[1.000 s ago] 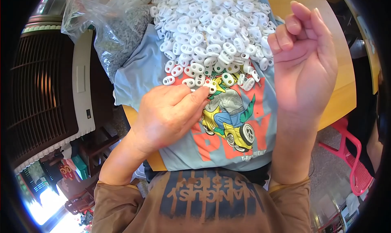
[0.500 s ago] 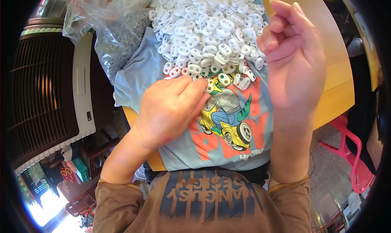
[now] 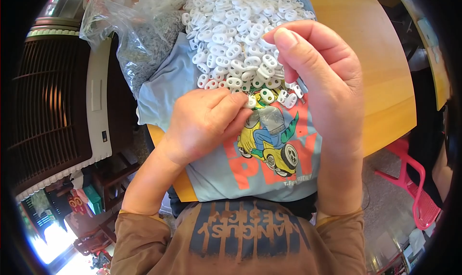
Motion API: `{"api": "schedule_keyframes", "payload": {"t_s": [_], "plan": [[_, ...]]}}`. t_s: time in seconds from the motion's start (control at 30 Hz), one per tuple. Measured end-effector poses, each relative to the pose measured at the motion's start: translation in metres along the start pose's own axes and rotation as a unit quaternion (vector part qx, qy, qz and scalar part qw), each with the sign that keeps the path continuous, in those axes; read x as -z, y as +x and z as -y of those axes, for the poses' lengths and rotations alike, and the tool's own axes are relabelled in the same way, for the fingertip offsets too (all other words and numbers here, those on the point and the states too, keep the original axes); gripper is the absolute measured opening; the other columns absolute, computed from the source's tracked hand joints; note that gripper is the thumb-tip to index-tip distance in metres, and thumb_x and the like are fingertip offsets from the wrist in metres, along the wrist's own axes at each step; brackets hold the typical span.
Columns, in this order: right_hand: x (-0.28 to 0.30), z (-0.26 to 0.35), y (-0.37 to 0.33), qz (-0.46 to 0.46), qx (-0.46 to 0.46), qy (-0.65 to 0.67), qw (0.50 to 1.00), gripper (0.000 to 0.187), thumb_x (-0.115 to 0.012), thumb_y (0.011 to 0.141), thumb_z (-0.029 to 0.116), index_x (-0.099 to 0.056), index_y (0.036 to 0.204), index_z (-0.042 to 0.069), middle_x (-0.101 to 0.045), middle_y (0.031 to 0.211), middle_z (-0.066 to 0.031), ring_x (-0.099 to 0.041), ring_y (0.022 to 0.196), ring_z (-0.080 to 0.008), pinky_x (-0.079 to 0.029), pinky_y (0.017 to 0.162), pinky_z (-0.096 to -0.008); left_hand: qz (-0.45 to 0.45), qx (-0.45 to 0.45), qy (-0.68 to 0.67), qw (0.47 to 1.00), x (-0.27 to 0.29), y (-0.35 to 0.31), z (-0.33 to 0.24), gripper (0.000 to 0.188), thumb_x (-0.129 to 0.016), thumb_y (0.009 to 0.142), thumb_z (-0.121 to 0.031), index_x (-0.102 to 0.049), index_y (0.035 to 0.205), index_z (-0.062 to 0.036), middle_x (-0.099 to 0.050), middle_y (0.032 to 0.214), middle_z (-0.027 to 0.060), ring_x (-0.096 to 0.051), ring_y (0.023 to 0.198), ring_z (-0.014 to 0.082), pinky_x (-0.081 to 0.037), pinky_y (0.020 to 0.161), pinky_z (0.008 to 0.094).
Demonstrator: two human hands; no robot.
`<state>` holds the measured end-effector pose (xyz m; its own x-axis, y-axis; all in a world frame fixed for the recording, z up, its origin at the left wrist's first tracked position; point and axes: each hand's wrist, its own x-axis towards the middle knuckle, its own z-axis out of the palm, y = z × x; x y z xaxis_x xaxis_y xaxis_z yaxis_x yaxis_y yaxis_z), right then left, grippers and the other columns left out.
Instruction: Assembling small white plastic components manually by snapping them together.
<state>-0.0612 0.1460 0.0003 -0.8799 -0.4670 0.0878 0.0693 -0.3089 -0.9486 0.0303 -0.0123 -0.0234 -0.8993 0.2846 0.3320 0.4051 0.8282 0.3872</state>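
A heap of white oval plastic pieces with two holes, like cord locks [image 3: 224, 37], lies on a light blue printed T-shirt [image 3: 211, 188]. My left hand [image 3: 204, 121] is closed at the near edge of the heap, its thumb and forefinger pinching one white cord lock [image 3: 251, 102]. Above the heap's right side, my right hand [image 3: 320, 63] is raised, thumb and forefinger brought together. Whatever may be between those fingertips is too small to make out. Several loose cord locks [image 3: 287, 99] lie on the shirt just right of my left hand.
A clear plastic bag [image 3: 144, 49] full of fine grey bits stands left of the heap. Under the shirt is a yellow wooden table [image 3: 385, 82]. A dark slatted appliance [image 3: 53, 102] stands at the left, and a pink plastic chair [image 3: 409, 183] at the right.
My right hand has swung left and turned over, from palm showing to thumb side showing, and its fingertips are now over the heap. My left hand stays pinched on the cord lock.
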Motion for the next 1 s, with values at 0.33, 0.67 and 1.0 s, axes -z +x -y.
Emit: {"api": "schedule_keyframes", "payload": {"t_s": [0.33, 0.67, 1.0], "plan": [[0.004, 0.001, 0.005, -0.074, 0.058, 0.02, 0.995, 0.02, -0.049, 0.087, 0.012, -0.059, 0.092, -0.005, -0.049, 0.065, 0.0007, -0.041, 0.057, -0.0052, -0.032, 0.053, -0.0165, 0.016, 0.006, 0.007, 1.0, -0.01, 0.023, -0.02, 0.021, -0.067, 0.068, -0.009, -0.057, 0.086, -0.0054, -0.049, 0.06, 0.005, -0.052, 0.051, 0.0229, -0.04, 0.045, 0.0327], [0.0, 0.011, 0.003, -0.073, 0.101, 0.005, 0.992, 0.021, -0.049, 0.087, 0.012, -0.059, 0.093, -0.005, -0.049, 0.066, 0.0, -0.041, 0.058, -0.0056, -0.032, 0.053, -0.0169, 0.058, 0.022, 0.018, 0.998, -0.019, 0.03, -0.023, 0.016, -0.063, 0.071, -0.01, -0.058, 0.086, -0.0065, -0.052, 0.064, 0.0062, -0.055, 0.057, 0.0239, -0.043, 0.048, 0.0333], [0.008, 0.003, 0.005, -0.083, 0.072, 0.04, 0.993, 0.02, -0.05, 0.086, 0.011, -0.059, 0.093, -0.006, -0.049, 0.066, -0.0001, -0.041, 0.058, -0.0056, -0.033, 0.054, -0.0168, 0.036, 0.026, -0.001, 0.999, -0.022, 0.032, -0.025, 0.014, -0.063, 0.072, -0.01, -0.059, 0.084, -0.0069, -0.053, 0.064, 0.0064, -0.055, 0.056, 0.0249, -0.043, 0.047, 0.0337]]}}
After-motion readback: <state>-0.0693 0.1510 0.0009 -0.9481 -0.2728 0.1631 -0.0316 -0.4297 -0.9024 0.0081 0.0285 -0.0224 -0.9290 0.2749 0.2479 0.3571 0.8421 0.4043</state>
